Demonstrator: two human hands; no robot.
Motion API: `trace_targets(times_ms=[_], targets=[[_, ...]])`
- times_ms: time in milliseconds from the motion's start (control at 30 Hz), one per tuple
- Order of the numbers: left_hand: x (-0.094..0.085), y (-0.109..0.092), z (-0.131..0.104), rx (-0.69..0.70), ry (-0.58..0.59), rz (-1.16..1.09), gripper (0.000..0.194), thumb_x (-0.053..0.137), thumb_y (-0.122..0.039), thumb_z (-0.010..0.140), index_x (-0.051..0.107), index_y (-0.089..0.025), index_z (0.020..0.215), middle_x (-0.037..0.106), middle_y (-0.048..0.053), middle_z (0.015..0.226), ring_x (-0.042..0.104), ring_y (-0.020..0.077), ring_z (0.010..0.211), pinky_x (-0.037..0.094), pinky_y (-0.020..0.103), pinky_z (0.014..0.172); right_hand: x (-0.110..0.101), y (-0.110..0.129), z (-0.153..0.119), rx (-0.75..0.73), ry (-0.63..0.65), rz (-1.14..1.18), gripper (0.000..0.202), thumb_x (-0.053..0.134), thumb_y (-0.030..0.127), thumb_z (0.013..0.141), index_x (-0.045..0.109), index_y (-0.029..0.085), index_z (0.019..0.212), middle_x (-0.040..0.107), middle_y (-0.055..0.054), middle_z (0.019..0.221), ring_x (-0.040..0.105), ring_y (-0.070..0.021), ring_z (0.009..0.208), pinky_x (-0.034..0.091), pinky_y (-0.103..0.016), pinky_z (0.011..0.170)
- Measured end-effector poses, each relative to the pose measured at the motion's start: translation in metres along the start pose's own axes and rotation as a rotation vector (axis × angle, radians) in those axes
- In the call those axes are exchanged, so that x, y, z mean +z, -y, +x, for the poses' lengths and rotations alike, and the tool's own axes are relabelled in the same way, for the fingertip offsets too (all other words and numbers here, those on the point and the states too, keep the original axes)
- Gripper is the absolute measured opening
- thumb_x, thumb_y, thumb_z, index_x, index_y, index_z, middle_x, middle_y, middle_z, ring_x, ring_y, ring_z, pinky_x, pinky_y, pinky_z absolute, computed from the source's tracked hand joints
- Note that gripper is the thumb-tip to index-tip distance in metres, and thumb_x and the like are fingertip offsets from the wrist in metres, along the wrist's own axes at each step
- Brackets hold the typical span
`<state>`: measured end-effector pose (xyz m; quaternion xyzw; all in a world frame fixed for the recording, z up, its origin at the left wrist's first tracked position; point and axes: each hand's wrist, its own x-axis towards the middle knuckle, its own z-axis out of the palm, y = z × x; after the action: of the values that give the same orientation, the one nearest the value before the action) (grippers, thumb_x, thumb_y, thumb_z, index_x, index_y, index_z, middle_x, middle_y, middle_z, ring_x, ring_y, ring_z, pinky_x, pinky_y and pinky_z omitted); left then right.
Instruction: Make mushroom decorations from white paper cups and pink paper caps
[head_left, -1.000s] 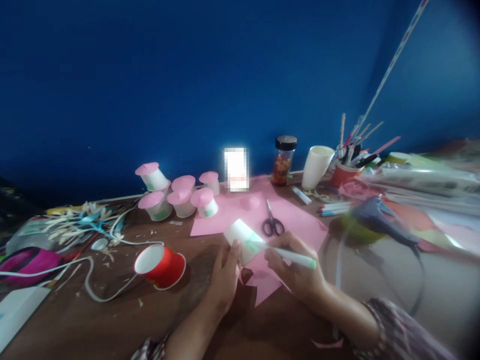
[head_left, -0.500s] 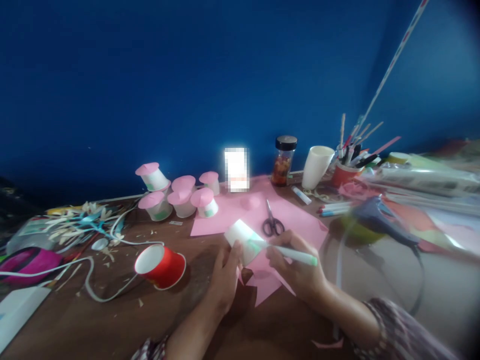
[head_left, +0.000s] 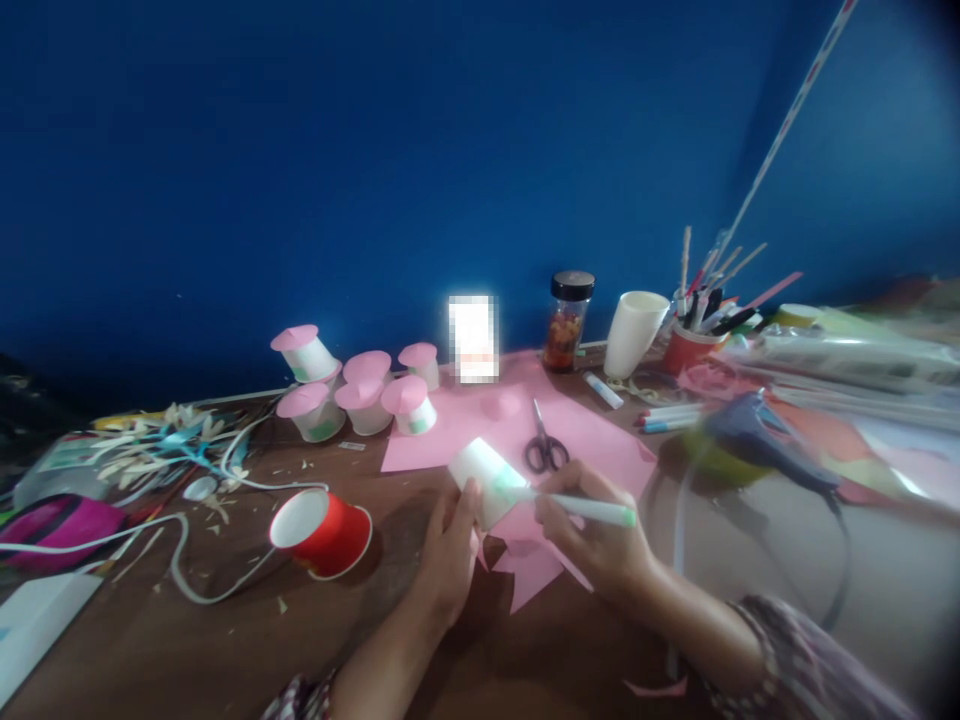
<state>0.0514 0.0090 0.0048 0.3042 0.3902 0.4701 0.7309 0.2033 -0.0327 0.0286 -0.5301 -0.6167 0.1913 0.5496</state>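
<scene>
Just beyond the right hand (head_left: 611, 550), scissors (head_left: 545, 440).

black-lidded jar (head_left: 568, 335) near cream tumbler (head_left: 634, 338) | white cable (head_left: 204, 599) | blue wall (head_left: 375, 170)

The white paper cup (head_left: 486, 483) carries a pale green patch, and the white marker (head_left: 589, 509) ends in light green. Over on the left, another paper cup (head_left: 341, 535) is bright red outside, white inside. Pink sheet paper (head_left: 461, 440) covers part of the brown tabletop (head_left: 360, 640); the far wall (head_left: 375, 150) is deep blue, the near-right sleeve (head_left: 814, 660) mottled purple-brown and white.
</scene>
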Motion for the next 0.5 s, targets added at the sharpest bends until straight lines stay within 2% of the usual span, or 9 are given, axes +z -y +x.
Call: trace_targets(times_ms=[133,500], targets=[[0.0009,-0.0008,0.0000,-0.024,0.027,-0.004,0.036,0.064,-0.045,0.081,0.062,-0.016,0.102,0.071,0.008,0.095,0.067,0.0222,0.095,0.048,0.036,0.090,-0.0011,-0.0014,-0.0001,0.066,0.022,0.052,0.006,0.058,0.021,0.083,0.056,0.019,0.079,0.063,-0.001,0.065,0.057,-0.0123,0.053,0.045,-0.022,0.046],[0.0009,-0.0037,0.0004,-0.002,0.020,-0.020,0.036,0.064,-0.046,0.080,0.065,-0.018,0.103,0.072,0.007,0.102,0.065,0.0223,0.103,0.045,0.035,0.097,-0.0016,0.0000,0.0012,0.109,0.007,0.124,0.007,0.057,0.022,0.083,0.056,0.018,0.077,0.064,-0.001,0.063,0.057,-0.0118,0.051,0.045,-0.022,0.045]])
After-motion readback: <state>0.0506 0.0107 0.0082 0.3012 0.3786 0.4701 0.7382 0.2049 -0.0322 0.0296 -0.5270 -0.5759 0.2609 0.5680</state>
